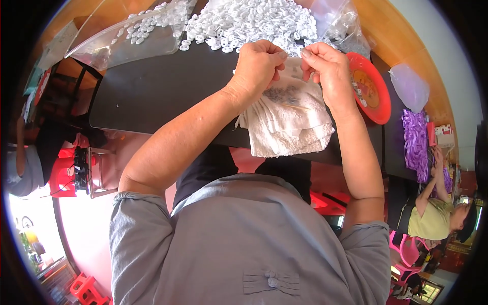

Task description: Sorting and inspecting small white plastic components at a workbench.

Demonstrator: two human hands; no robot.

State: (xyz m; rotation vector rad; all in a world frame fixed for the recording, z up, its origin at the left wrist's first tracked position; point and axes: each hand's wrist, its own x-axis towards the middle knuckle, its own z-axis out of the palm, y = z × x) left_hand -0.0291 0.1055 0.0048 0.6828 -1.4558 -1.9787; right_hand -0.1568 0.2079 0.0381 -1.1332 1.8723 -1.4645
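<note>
On the work surface: a dark table (152, 96) spans the area in front of the person and bears the items listed below.
Clear plastic container (94, 55): at the far left of the table; loose white pieces lie in it.
White pieces (251, 23): small and oval, heaped at the far middle of the table, just beyond both hands.
Cloth (287, 134): cream, folded, marked with dark smudges; it lies below the hands, its near end over the near edge of the table.
Red dish (385, 104): round, with an orange interior; positioned just right of the right hand, with a few small pale items inside.
Left hand (256, 66): raised above the far part of the cloth; palm inward, fingers bent.
Right hand (330, 66): raised opposite the left, near it but apart; fingers curled toward the palm.
Left fingers (278, 57): thumb and forefinger tips close together; full contact, or a piece pinched between them, cannot be determined.
Right fingers (306, 54): thumb and forefinger tips also close together; whether they grip anything cannot be determined.
</note>
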